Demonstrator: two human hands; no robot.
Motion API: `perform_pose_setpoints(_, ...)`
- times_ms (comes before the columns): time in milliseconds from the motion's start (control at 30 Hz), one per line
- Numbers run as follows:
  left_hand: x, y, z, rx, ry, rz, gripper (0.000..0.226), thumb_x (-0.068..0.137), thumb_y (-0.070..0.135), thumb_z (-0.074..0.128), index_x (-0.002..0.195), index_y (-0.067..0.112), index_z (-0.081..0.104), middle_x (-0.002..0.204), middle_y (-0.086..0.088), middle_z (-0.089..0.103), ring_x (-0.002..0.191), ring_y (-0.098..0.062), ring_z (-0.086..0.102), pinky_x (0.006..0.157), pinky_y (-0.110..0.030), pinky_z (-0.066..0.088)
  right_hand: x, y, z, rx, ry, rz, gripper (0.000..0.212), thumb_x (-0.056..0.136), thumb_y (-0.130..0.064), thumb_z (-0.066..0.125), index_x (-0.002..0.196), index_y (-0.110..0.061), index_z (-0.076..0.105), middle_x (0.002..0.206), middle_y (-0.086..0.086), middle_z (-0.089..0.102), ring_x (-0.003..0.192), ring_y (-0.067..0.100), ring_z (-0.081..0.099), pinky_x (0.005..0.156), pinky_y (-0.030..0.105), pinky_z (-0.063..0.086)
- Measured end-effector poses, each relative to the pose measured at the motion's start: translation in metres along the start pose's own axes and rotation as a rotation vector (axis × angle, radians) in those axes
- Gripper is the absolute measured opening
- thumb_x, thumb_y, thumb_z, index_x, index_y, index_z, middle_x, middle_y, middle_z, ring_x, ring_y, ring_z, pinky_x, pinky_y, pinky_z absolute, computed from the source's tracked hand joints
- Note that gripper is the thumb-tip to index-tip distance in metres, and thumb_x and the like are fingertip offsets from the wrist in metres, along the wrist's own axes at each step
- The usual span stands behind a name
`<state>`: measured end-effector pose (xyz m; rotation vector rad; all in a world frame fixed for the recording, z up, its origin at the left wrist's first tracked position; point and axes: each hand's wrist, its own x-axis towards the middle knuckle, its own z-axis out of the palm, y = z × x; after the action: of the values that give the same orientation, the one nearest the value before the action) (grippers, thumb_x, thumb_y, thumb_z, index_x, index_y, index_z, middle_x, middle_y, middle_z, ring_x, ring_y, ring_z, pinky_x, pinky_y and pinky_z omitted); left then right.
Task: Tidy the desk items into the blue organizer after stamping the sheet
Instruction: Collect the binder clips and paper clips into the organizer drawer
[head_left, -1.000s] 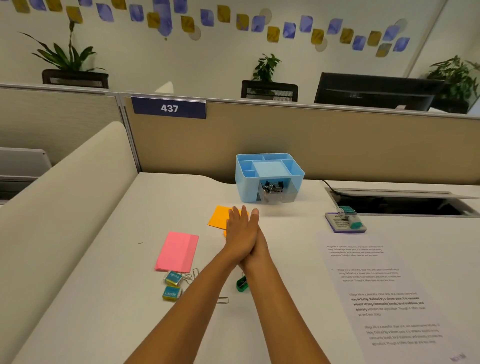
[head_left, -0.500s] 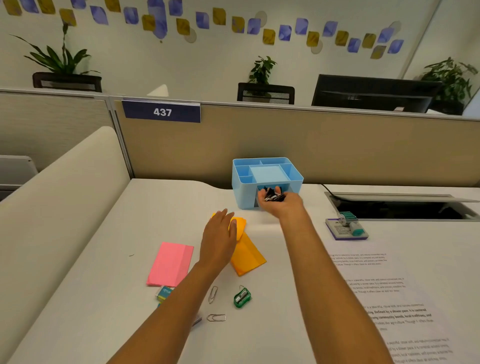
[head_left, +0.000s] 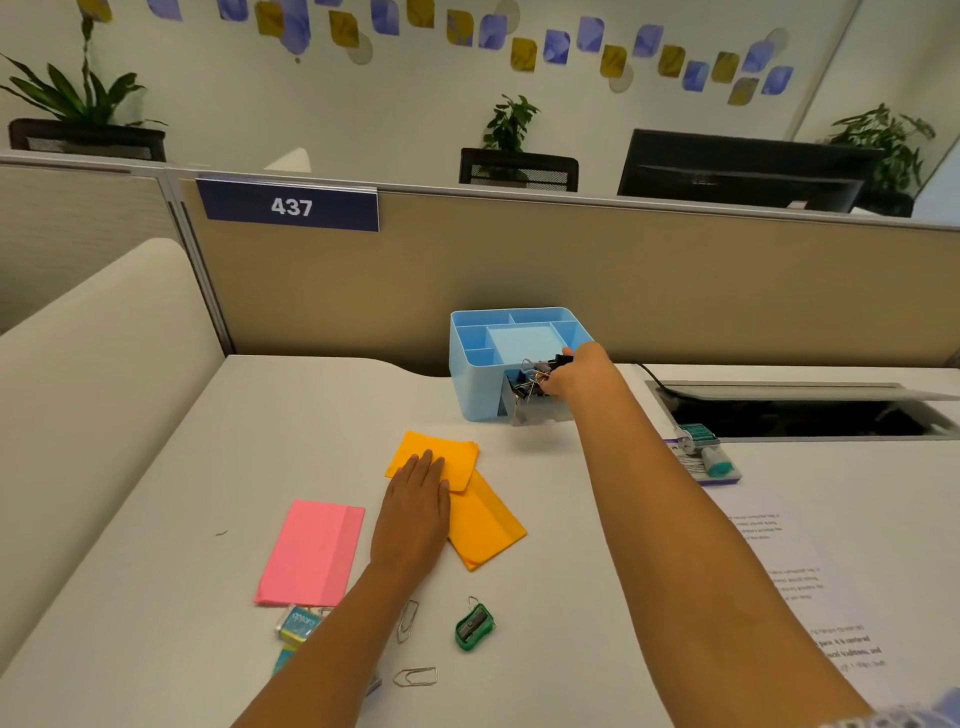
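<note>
Right hand (head_left: 574, 375) reaching to the front of the blue organizer (head_left: 478, 387) at the far side of the tabletop (head_left: 156, 571), fingers closed on a bunch of binder clips (head_left: 535, 375) above its open clear drawer (head_left: 524, 410). Left hand (head_left: 415, 506) flat and open, palm down on the orange sticky notes (head_left: 483, 525), well short of the organizer. Nearer: pink sticky notes (head_left: 311, 553), green sharpener (head_left: 474, 626), two paper clips (head_left: 415, 675). Right of the arm: stamp pad (head_left: 706, 457), printed sheet (head_left: 779, 571).
</note>
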<state>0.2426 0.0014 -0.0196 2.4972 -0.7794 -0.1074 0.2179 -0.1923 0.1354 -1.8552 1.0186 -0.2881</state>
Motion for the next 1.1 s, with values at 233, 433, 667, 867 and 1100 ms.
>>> perform_pose_setpoints(233, 0.001, -0.001, 0.002, -0.009, 0.014, -0.002, 0.068, 0.085, 0.041, 0.009, 0.144, 0.016, 0.028, 0.155, -0.003, 0.022, 0.145, -0.017, 0.017, 0.118, -0.029, 0.01, 0.005, -0.017, -0.005, -0.398, -0.021, -0.008, 0.045, 0.09, -0.007, 0.058, 0.131, -0.004, 0.039, 0.101, 0.012, 0.042, 0.104, 0.02, 0.046, 0.075, 0.02, 0.036)
perform_pose_setpoints(433, 0.0, -0.001, 0.002, -0.028, 0.027, 0.003, 0.066, 0.085, 0.04, 0.011, 0.143, 0.015, 0.031, 0.154, -0.005, 0.025, 0.144, -0.019, 0.02, 0.118, -0.03, 0.012, -0.005, -0.025, -0.007, -0.629, -0.136, -0.05, 0.053, 0.09, -0.01, 0.06, 0.138, -0.008, 0.038, 0.133, 0.013, 0.046, 0.123, 0.022, 0.045, 0.097, 0.025, 0.042)
perform_pose_setpoints(667, 0.001, -0.003, 0.004, -0.012, 0.023, 0.004, 0.067, 0.085, 0.041, 0.01, 0.144, 0.016, 0.029, 0.154, -0.003, 0.024, 0.144, -0.017, 0.018, 0.118, -0.029, 0.01, 0.008, -0.017, -0.007, -0.698, -0.079, -0.177, 0.043, 0.098, -0.006, 0.032, 0.14, 0.003, 0.034, 0.146, 0.02, 0.037, 0.132, 0.032, 0.04, 0.064, 0.022, 0.041)
perform_pose_setpoints(867, 0.001, -0.002, 0.004, -0.01, 0.031, 0.002, 0.067, 0.085, 0.041, 0.01, 0.144, 0.016, 0.029, 0.154, -0.003, 0.025, 0.144, -0.017, 0.018, 0.118, -0.03, 0.01, 0.025, 0.011, -0.012, -0.998, -0.257, -0.452, 0.099, 0.081, -0.035, 0.071, 0.151, -0.017, 0.004, 0.159, 0.005, 0.004, 0.146, 0.027, 0.013, 0.116, 0.043, 0.023)
perform_pose_setpoints(1100, 0.001, -0.002, 0.004, -0.005, 0.038, 0.008, 0.066, 0.085, 0.041, 0.009, 0.144, 0.016, 0.029, 0.154, -0.003, 0.024, 0.144, -0.017, 0.018, 0.118, -0.029, 0.009, 0.039, 0.023, 0.002, -1.172, -0.113, -0.676, 0.085, 0.079, -0.034, 0.073, 0.147, -0.021, 0.025, 0.15, 0.006, 0.031, 0.137, 0.025, 0.031, 0.113, 0.041, 0.027)
